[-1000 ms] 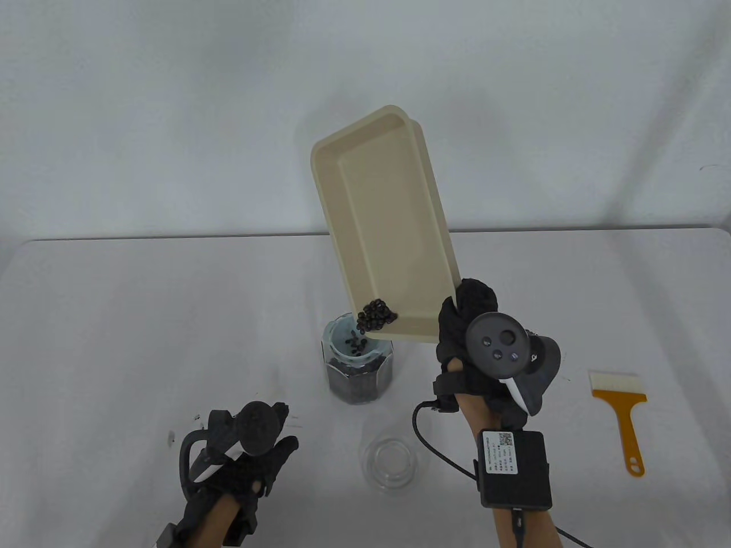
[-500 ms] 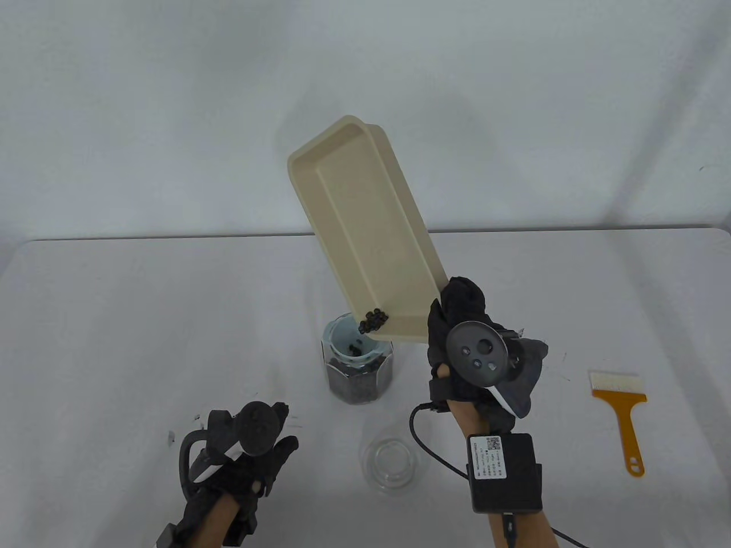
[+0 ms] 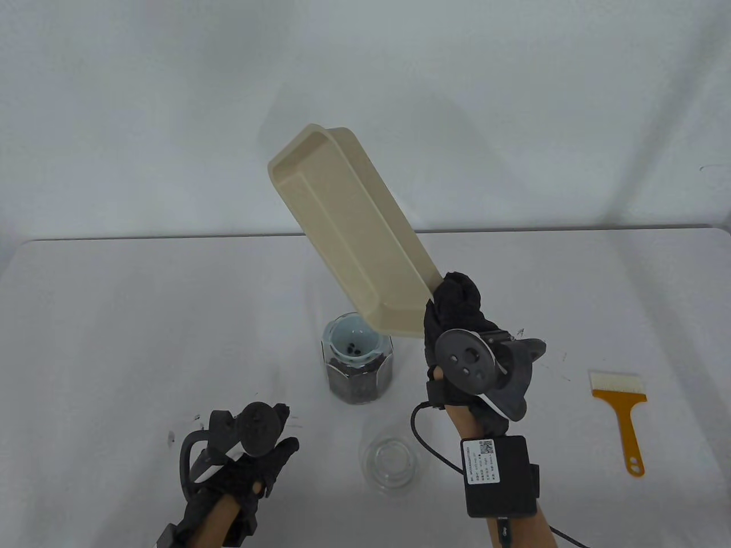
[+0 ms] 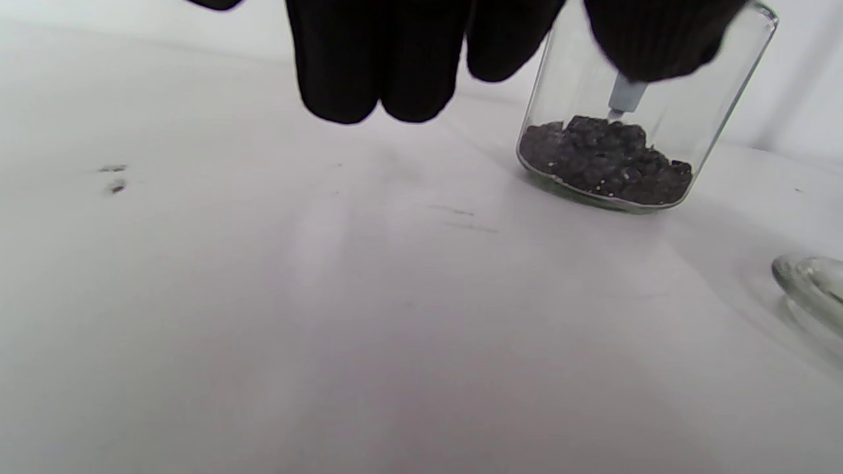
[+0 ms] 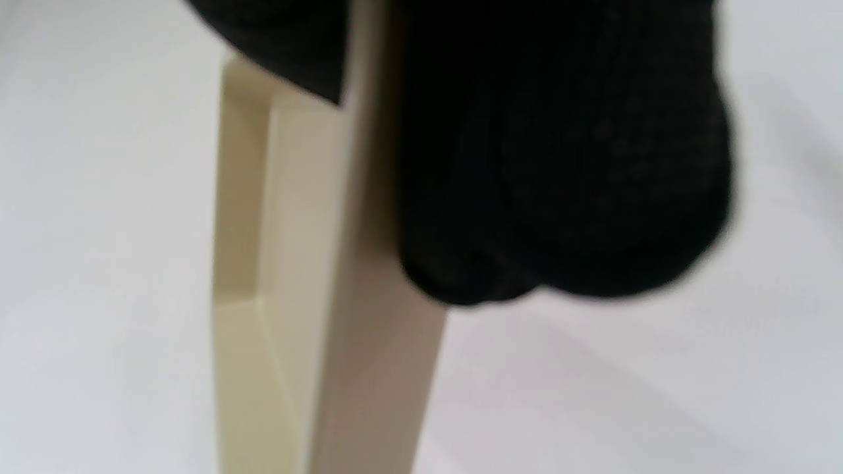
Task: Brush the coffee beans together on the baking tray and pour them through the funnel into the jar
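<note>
My right hand (image 3: 454, 305) grips the near right corner of the cream baking tray (image 3: 348, 228), which is raised steeply and rolled to the left, its low corner over the pale funnel (image 3: 351, 342). A few coffee beans (image 3: 352, 349) lie in the funnel's bowl. The funnel sits in the glass jar (image 3: 358, 381), partly filled with dark beans (image 4: 606, 158). No beans show on the tray. In the right wrist view the gloved fingers (image 5: 560, 164) wrap the tray's rim (image 5: 369, 342). My left hand (image 3: 251, 462) rests at the table's front left, fingers (image 4: 375, 59) relaxed, holding nothing.
A clear glass lid (image 3: 394, 461) lies in front of the jar. An orange-handled brush (image 3: 623, 411) with white bristles lies at the right. Small dark specks (image 4: 113, 178) mark the table near my left hand. The white table's back edge (image 3: 571, 229) runs behind the tray.
The right hand has tilted the tray further and rolled it leftward; the bean pile at its low corner has dropped into the funnel. The left hand has not moved.
</note>
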Motion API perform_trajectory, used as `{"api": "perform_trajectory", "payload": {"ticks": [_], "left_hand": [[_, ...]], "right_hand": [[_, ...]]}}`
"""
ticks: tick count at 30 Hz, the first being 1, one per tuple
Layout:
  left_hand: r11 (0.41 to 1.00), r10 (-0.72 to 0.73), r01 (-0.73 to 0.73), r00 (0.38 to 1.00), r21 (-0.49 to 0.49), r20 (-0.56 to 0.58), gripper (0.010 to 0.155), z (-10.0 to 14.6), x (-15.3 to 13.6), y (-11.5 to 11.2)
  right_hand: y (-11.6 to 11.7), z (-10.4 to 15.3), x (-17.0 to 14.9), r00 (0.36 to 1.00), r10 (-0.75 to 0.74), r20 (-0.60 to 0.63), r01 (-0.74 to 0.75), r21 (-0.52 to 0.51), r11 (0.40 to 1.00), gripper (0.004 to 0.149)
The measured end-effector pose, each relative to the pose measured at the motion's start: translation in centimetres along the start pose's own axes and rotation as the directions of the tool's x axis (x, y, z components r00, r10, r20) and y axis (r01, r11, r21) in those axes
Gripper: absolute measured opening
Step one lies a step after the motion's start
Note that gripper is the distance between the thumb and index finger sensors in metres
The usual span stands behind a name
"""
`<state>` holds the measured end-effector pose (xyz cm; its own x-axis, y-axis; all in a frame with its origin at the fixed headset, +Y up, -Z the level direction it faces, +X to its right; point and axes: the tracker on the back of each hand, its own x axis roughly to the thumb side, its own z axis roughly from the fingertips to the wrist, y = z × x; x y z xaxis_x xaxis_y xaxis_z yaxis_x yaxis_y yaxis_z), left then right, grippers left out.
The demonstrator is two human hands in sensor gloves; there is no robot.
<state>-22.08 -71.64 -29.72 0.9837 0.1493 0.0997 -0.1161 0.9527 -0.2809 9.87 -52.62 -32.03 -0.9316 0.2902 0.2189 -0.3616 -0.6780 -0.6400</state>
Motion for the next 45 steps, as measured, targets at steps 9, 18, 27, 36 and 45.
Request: {"api": "perform_trajectory", "payload": {"ticks": [9, 18, 27, 36, 45], "left_hand": [[1.0, -0.002, 0.002, 1.0, 0.0, 0.0, 0.071, 0.0, 0.1, 0.0], [1.0, -0.01, 0.01, 1.0, -0.018, -0.007, 0.071, -0.3, 0.1, -0.3], [0.999, -0.004, 0.004, 1.0, -0.034, -0.018, 0.071, -0.3, 0.0, -0.3], [0.999, -0.003, 0.002, 1.0, -0.05, -0.023, 0.071, -0.4, 0.0, -0.3], [0.999, -0.006, 0.005, 1.0, -0.053, -0.022, 0.071, -0.5, 0.1, -0.3]], "right_hand": [[-2.0, 1.0, -7.0, 0.92, -0.23, -0.317, 0.225, -0.055, 0.973, 0.032], [-0.7, 6.5, -17.6, 0.692, -0.303, -0.655, 0.335, -0.08, 0.939, 0.037], [3.8, 12.2, -22.3, 0.503, -0.327, -0.8, 0.491, -0.047, 0.87, 0.038], [6.2, 14.6, -22.9, 0.496, -0.252, -0.831, 0.491, 0.029, 0.871, 0.038], [6.8, 15.5, -23.4, 0.507, -0.18, -0.843, 0.47, 0.096, 0.877, 0.038]]}}
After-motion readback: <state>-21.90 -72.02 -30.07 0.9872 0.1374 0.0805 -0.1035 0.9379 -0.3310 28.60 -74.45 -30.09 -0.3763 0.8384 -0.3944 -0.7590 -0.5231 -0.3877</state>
